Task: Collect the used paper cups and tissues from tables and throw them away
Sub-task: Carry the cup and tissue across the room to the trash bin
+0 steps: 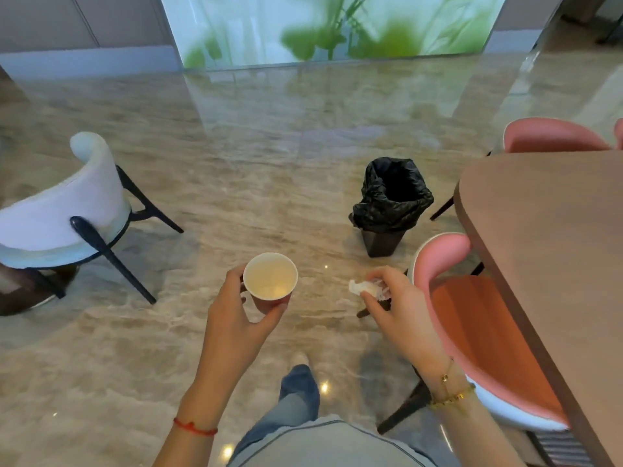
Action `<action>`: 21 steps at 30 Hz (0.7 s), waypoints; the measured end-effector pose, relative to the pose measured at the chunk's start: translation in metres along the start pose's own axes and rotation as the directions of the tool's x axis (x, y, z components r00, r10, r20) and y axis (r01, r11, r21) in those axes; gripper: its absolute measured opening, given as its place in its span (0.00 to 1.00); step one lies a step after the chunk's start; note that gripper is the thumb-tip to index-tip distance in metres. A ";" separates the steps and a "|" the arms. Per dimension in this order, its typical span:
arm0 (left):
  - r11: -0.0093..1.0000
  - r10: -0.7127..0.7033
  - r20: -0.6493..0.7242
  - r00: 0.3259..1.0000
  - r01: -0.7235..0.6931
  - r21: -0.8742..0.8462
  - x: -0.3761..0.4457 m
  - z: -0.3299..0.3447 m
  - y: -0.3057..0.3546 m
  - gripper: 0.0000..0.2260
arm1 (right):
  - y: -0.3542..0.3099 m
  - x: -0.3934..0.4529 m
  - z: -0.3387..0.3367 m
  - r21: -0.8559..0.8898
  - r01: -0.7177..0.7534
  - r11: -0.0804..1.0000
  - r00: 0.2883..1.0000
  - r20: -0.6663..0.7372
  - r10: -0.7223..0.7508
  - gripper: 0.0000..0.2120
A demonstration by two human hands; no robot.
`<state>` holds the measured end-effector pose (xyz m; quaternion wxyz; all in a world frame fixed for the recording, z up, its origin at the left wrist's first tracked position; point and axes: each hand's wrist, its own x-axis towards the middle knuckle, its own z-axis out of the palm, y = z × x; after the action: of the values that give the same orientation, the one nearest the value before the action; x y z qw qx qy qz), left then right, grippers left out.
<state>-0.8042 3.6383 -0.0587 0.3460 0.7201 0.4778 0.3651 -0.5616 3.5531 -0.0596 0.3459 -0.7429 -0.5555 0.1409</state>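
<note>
At 9 o'clock of the person stands a white chair (64,210) on dark legs, its curved back turned toward the open marble floor (236,146).

The left hand (236,318) is held out at about 11 o'clock. Its fingers and thumb are curled round a paper cup (270,281) with a red outer wall and a pale inside. The cup is upright, mouth upward, carried in the air above the floor. A red cord (195,429) circles the left wrist.

At 12 o'clock, well ahead of both hands, a waste bin (387,241) stands on the floor, lined with a black bag (392,193) folded over its rim. The mouth is open.

The right hand (401,308) is held at about 1 o'clock. Its fingertips pinch a crumpled white tissue (362,287), which sticks out to the left of the fingers and hangs clear of the floor. Gold bracelets (451,392) sit on the right wrist.

At 2 o'clock a pink chair (478,318) with an orange seat is drawn up beside a brown table (553,237). A second pink chair (553,136) stands at the table's far side.
</note>
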 end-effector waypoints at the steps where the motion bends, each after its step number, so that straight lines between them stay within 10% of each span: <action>1: 1.000 0.005 0.007 1.000 -0.005 0.001 0.027 0.003 -0.002 0.30 | 0.001 0.026 0.002 -0.001 0.000 1.000 1.000 -0.008 0.000 0.11; 21: 0.992 0.115 0.319 0.941 -0.093 -0.081 0.450 0.159 -0.021 0.30 | 0.113 0.385 0.021 0.008 -0.207 0.978 0.946 -0.253 0.203 0.11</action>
<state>-0.5528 4.0448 -0.0671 0.4230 0.7828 0.3640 0.2755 -0.3597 3.8995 -0.0831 0.3904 -0.8116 -0.4281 0.0751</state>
